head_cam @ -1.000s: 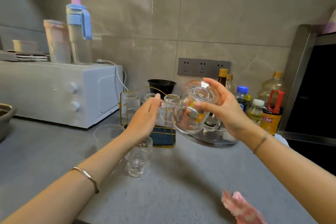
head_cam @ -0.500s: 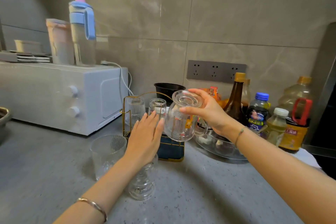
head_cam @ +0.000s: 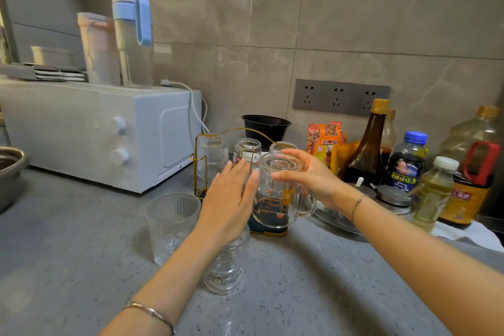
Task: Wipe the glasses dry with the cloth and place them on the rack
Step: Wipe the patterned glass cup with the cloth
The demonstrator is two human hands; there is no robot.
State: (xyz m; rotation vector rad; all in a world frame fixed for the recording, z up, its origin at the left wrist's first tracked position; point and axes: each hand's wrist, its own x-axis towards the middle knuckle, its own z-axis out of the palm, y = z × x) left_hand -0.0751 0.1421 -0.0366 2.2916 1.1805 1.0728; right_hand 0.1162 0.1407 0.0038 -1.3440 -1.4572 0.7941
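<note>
The right hand (head_cam: 313, 183) is holding an upturned glass mug (head_cam: 278, 199) by its base, thumb and fingers curling round the thick foot. The mug is hanging mouth-down directly under that grip, its handle pointing toward the wrist, over the front of the gold wire rack (head_cam: 201, 144). Whether its rim is touching the rack cannot be told. The left hand (head_cam: 231, 199) is lying flat with straight fingers against the mug's left side, its grip closing on nothing.

The rack is standing near the table's (head_cam: 68, 267) far edge and is carrying three inverted glasses: a ribbed glass (head_cam: 212, 155), a plain glass (head_cam: 246, 148) and a third glass (head_cam: 276, 147) partly hidden behind the right hand. An upright ribbed tumbler (head_cam: 171, 224) is standing on the table just left of the left wrist, and a clear glass (head_cam: 225, 270) is standing beneath that wrist.

Toward the far right corner, a blue-capped bottle (head_cam: 407, 163) and an orange packet (head_cam: 324, 139) are showing labels too blurred to read.
</note>
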